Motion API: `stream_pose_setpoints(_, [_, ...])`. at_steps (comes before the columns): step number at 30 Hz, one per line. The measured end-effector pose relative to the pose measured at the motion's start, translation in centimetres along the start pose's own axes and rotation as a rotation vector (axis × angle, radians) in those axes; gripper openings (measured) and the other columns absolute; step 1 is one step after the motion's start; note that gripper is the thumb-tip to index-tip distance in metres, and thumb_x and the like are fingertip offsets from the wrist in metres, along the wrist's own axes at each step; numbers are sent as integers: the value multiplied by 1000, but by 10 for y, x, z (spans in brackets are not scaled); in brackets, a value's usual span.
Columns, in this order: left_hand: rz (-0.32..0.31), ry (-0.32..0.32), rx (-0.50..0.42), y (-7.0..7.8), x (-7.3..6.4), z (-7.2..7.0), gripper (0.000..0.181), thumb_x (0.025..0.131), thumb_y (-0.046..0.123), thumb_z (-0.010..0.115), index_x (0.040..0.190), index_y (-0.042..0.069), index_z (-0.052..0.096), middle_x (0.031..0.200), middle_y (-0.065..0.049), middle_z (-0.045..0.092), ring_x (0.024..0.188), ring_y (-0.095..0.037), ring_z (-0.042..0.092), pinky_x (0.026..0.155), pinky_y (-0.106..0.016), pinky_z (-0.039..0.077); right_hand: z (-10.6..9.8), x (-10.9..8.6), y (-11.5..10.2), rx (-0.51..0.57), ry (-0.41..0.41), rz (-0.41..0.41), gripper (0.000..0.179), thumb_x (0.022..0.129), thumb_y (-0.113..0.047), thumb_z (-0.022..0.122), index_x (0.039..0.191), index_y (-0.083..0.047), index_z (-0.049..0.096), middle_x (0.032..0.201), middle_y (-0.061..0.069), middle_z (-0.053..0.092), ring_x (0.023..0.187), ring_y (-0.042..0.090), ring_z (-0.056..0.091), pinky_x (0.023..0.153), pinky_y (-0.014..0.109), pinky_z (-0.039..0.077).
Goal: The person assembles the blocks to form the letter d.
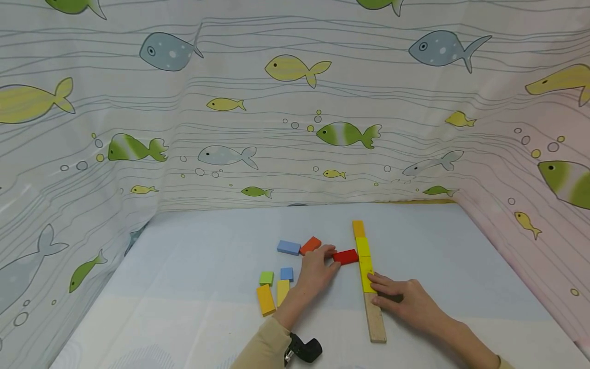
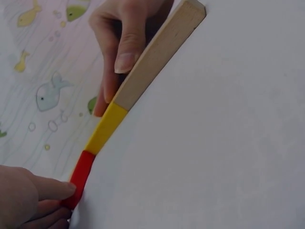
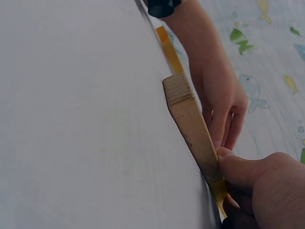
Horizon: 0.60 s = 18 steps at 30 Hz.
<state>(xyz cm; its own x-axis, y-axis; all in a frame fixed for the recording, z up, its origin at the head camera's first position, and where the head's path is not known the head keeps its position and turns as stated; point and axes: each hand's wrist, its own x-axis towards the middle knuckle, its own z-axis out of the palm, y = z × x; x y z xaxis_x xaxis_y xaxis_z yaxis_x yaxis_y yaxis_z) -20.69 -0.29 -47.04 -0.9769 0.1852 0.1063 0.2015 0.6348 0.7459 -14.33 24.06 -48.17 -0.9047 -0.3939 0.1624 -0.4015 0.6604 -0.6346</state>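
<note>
On the table, a row runs away from the person: a bare wooden block nearest, then yellow blocks, then an orange block at the far end. My left hand pinches the outer end of a red block, whose other end meets the row's left side at the yellow blocks. Thumb and fingers of my right hand touch the row's right side, around where yellow meets wood. The left wrist view shows the red block angled against the yellow one.
Left of the row lie a blue block, an orange-red block, a small green block, a small blue block, an orange block and a pale yellow block. A fish-patterned curtain surrounds the table.
</note>
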Motion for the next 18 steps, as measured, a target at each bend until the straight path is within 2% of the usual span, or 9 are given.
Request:
stream_pose_setpoints(11, [35, -8, -46, -4, 3, -3, 42, 92, 13, 71, 133, 7, 62, 121, -4, 72, 114, -20, 65, 100, -37, 53, 0, 1, -1, -9, 9, -6, 54, 87, -50, 71, 128, -15, 69, 134, -5, 63, 126, 20, 58, 96, 36, 55])
stream_pose_setpoints(18, [32, -22, -49, -5, 3, -4, 43, 92, 14, 70, 133, 7, 62, 123, -3, 71, 116, -20, 65, 102, -37, 52, 0, 1, -1, -11, 7, -6, 54, 87, -49, 71, 128, -15, 69, 134, -4, 63, 126, 21, 58, 95, 38, 55])
